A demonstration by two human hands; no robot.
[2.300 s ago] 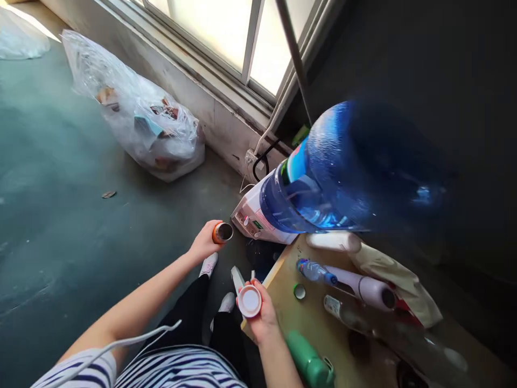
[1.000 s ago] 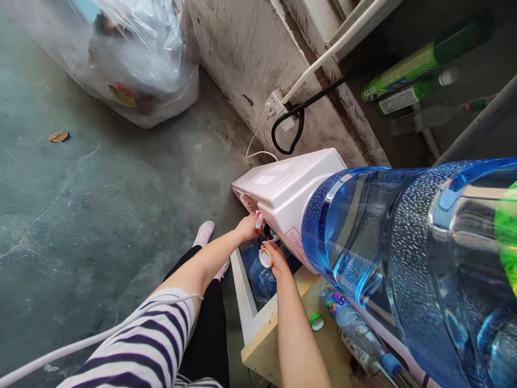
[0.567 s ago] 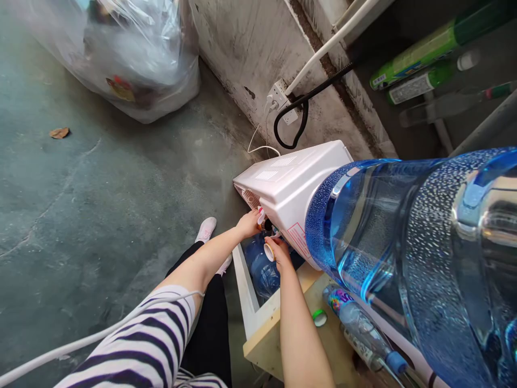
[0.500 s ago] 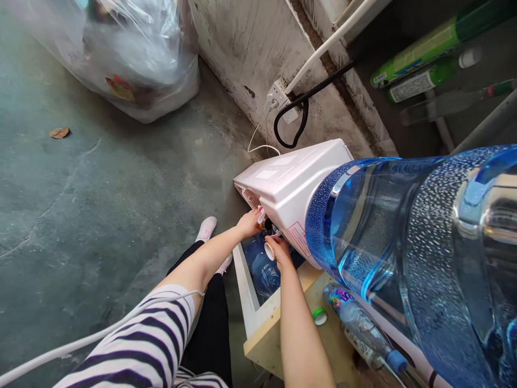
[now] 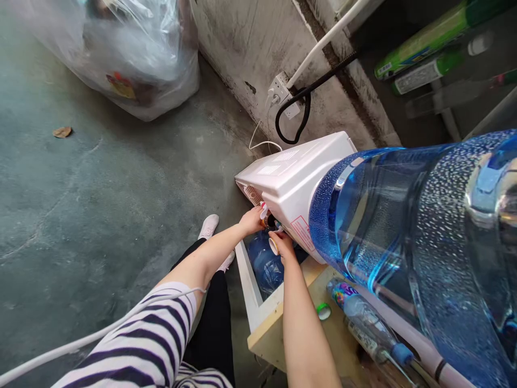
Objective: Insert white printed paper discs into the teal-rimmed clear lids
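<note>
A white water dispenser (image 5: 301,175) carries a large blue water bottle (image 5: 375,215). My left hand (image 5: 251,220) is closed around a dark-mouthed container (image 5: 269,221) at the dispenser's front, close to a red-and-white tap lever (image 5: 264,209). The container's body is mostly hidden by my fingers. My right hand (image 5: 285,246) grips a small round lid (image 5: 273,246), pale inside with an orange-tan rim. Its fingertips are near the taps, and whether they touch one I cannot tell. Below both hands lies another blue water bottle (image 5: 264,264) in a white wooden frame (image 5: 249,291).
Beside my right forearm, a roll of green tape (image 5: 323,311) and plastic bottles (image 5: 369,318) lie on a wooden surface. A power strip (image 5: 284,97) with cables hangs on the wall. A large plastic bag (image 5: 137,70) stands on the floor, and green bottles (image 5: 420,78) lie at upper right.
The view has shifted slightly, so the dispenser and its bottle appear a little further right and up. Both hands keep their hold at the dispenser's front.
</note>
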